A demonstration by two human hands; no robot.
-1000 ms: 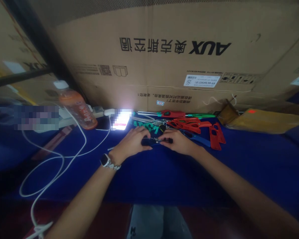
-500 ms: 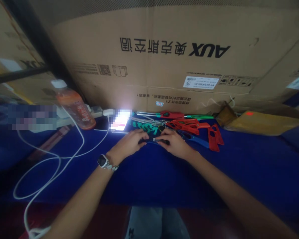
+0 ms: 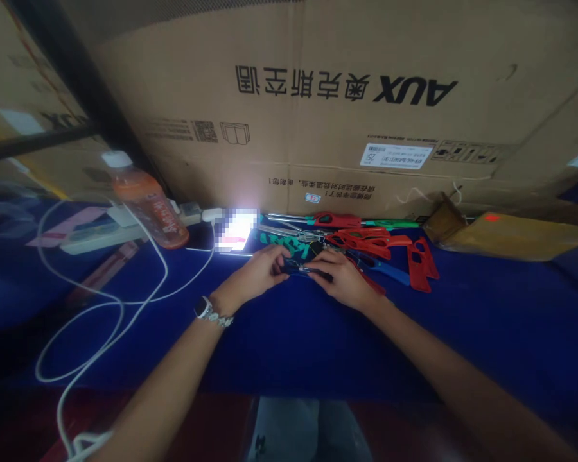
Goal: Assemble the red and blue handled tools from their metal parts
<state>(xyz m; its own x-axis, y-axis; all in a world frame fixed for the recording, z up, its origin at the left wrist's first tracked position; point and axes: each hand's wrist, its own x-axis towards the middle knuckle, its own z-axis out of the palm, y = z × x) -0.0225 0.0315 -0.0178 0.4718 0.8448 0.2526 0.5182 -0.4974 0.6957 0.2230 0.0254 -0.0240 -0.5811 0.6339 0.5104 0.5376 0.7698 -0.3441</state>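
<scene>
My left hand (image 3: 261,273) is closed, its thumb and fingers pinching the left end of a dark blue lighter handle piece (image 3: 296,267). My right hand (image 3: 344,279) grips the other end, fingertips pressed around a small metallic bit on it; the fingers partly cover this spot. Just behind lie small green plastic parts (image 3: 289,245) in a pile. Red lighter handle shells (image 3: 376,240) and a blue one (image 3: 390,271) are heaped beyond my right hand. Thin metal tubes (image 3: 284,230) lie among them. Some red plastic shows by my right wrist.
A bright phone screen (image 3: 238,230) leans left of the parts. Farther left stand a drink bottle (image 3: 149,205), a power strip (image 3: 101,237) and a looping white cable (image 3: 120,321). A large cardboard box (image 3: 318,128) walls the back. A yellow envelope (image 3: 515,237) lies right.
The view has shifted slightly. My hands stay together, and more of the dark blue piece shows between them. Red plastic has come into view beside my right wrist.
</scene>
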